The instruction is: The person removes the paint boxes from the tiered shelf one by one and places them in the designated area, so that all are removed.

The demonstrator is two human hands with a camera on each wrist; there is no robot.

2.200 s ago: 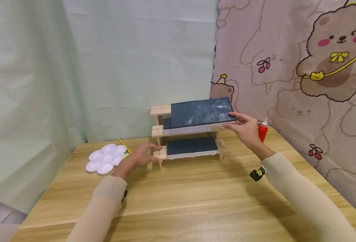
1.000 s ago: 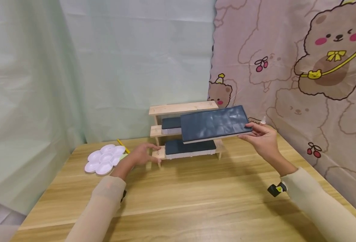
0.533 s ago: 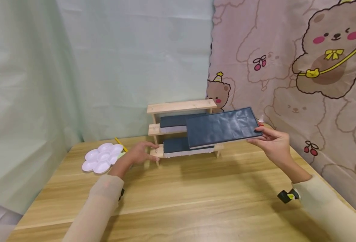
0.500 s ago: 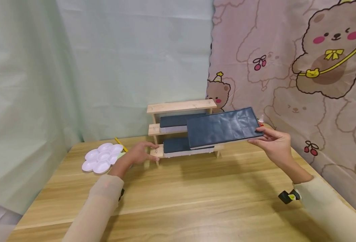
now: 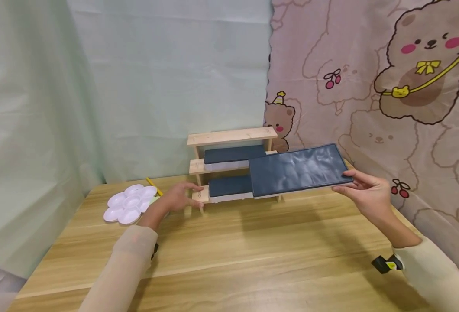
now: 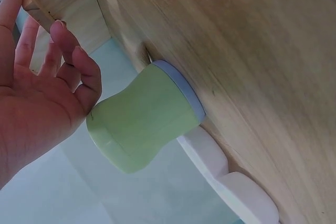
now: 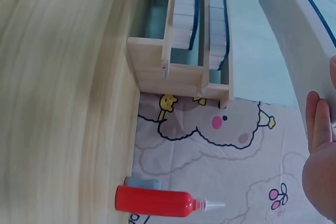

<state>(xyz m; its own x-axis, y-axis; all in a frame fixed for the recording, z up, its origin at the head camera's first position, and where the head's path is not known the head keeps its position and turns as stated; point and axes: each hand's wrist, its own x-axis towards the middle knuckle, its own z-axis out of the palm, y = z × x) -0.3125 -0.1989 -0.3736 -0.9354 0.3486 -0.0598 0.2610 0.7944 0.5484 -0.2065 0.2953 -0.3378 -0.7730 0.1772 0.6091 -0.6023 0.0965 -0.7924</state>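
Observation:
My right hand (image 5: 370, 195) pinches the right end of a flat white box with a dark blue lid (image 5: 299, 171), thumb below and fingers above. The box is in the air, tilted, in front of a three-step wooden shelf (image 5: 231, 136). On the shelf's middle step lies a similar box (image 5: 233, 154), and another similar box (image 5: 229, 185) lies on the bottom step, partly hidden by the held one. The top step is bare. My left hand (image 5: 176, 198) grips the left end of the bottom step between thumb and fingers.
A white flower-shaped palette (image 5: 130, 203) and a yellow pencil (image 5: 151, 183) are at the table's left. Beside my left wrist stands a green waisted container (image 6: 147, 119). A red squeeze bottle (image 7: 157, 201) stands right of the shelf. Curtains hang behind the table (image 5: 229, 260).
My right hand has drawn the box off the top step, towards the right and down, uncovering that step and the box on the middle one. My left hand keeps its place on the shelf.

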